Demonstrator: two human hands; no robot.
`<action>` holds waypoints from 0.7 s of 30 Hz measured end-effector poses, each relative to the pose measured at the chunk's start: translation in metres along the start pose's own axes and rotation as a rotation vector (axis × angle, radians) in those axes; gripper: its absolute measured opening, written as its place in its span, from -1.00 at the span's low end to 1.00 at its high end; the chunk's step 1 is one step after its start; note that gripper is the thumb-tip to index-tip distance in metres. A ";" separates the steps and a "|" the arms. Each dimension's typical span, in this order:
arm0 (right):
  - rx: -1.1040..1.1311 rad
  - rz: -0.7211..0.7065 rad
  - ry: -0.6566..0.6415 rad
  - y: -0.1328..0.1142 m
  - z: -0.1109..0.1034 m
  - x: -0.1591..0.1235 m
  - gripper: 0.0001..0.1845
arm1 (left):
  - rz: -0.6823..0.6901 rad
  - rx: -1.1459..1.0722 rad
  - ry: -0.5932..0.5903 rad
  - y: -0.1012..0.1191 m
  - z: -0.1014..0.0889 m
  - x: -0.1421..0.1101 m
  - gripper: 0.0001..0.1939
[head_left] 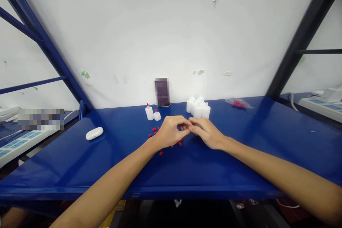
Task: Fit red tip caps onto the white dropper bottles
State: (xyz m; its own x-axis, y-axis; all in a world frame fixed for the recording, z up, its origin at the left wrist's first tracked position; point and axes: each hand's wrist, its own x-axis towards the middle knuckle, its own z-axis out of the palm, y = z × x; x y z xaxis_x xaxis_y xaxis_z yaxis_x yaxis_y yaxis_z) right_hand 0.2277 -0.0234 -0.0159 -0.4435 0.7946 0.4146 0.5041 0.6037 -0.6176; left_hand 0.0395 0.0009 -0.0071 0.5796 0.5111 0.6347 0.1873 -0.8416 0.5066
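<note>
Red caps (160, 153) lie scattered on the blue worktop (128, 171), nearer and left of the clustered white bottles (198, 109). The left hand (169, 131) and right hand (210, 133) meet before that cluster, fingers (197, 129) curled, tips together; whether they grasp anything is unclear.

white bottles (197, 110) clustered (red caps (160, 153) scattered)
</note>
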 end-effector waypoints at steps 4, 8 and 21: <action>0.017 -0.011 -0.038 -0.002 0.000 0.000 -0.65 | -0.036 -0.044 -0.025 0.001 0.001 -0.001 -0.95; 0.117 0.008 -0.020 -0.005 0.001 0.001 -0.68 | -0.024 -0.020 -0.010 0.001 0.002 0.000 -0.97; 0.213 -0.015 0.020 -0.009 0.007 0.000 -0.70 | -0.014 0.095 -0.046 0.008 0.001 0.000 -0.94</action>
State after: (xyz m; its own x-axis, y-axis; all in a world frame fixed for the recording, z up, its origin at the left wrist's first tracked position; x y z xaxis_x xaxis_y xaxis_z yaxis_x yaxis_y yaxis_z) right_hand 0.2181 -0.0293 -0.0154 -0.4342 0.7879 0.4366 0.3282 0.5898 -0.7378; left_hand 0.0418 -0.0067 -0.0040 0.6114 0.5163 0.5996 0.2689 -0.8482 0.4563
